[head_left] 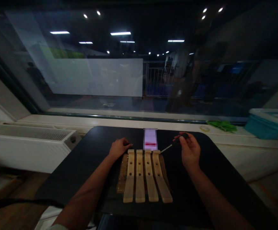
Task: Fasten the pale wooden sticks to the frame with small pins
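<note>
Several curved wooden strips (140, 185), each with two holes and a raised block at its far end, lie side by side on a brown mat or board (122, 175). Beside the far end of the leftmost strip, my left hand (118, 149) rests on the dark table with fingers bent together; whatever it may pinch is too small to make out. My right hand (191, 151) grips a screwdriver (169, 147) by its dark handle. Its thin shaft points left and down, the tip close to the far end of the rightmost strip; contact cannot be told.
Just beyond the strips is a pixelated light rectangle (150, 138). The black table (81, 166) meets a windowsill (119, 124). On the sill at right are a tape roll (204, 128), a green cloth or bag (222, 126) and a teal box (268, 126). A radiator (33, 150) stands left.
</note>
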`<state>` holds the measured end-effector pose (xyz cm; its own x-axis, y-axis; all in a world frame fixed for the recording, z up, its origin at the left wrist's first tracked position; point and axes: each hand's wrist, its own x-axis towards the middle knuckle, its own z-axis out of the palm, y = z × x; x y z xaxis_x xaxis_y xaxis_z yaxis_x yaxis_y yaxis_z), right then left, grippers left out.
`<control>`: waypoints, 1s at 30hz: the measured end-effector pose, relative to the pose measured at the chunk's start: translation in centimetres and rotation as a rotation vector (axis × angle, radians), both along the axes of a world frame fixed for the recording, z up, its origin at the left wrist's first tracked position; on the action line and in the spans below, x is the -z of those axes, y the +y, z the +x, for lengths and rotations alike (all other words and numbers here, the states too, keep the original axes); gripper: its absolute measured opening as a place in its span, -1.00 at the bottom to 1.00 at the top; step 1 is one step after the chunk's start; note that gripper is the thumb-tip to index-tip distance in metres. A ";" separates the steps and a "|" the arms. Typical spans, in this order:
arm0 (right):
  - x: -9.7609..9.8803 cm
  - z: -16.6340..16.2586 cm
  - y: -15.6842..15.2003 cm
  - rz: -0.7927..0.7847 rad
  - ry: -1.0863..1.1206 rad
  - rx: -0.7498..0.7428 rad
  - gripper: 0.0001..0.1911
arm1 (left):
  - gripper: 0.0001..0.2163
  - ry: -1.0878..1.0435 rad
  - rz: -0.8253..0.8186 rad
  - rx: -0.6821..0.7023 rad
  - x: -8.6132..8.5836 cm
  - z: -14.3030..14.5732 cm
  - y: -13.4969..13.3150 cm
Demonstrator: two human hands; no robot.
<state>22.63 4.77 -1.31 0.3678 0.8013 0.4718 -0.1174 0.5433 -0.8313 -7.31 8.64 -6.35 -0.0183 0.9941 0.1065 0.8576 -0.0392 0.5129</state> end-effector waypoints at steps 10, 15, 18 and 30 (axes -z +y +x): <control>-0.1 0.1 -0.1 -0.046 0.029 -0.010 -0.73 | -0.83 0.016 -0.014 0.012 0.3 -0.3 0.2; 0.0 0.2 -0.1 -0.043 0.079 -0.030 -0.73 | -0.83 -0.010 -0.019 0.019 0.8 -0.5 0.3; 0.0 0.2 -0.1 -0.053 0.071 -0.025 -0.73 | -0.80 -0.003 -0.017 0.036 0.8 -0.5 0.2; 0.1 0.2 0.0 -0.026 0.072 -0.037 -0.72 | -0.80 0.136 0.053 -0.064 -0.1 0.2 -0.4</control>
<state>22.81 4.80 -1.37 0.3695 0.8269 0.4239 -0.1968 0.5155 -0.8340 -7.15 8.29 -6.27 -0.0638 0.9843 0.1647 0.9205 -0.0057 0.3907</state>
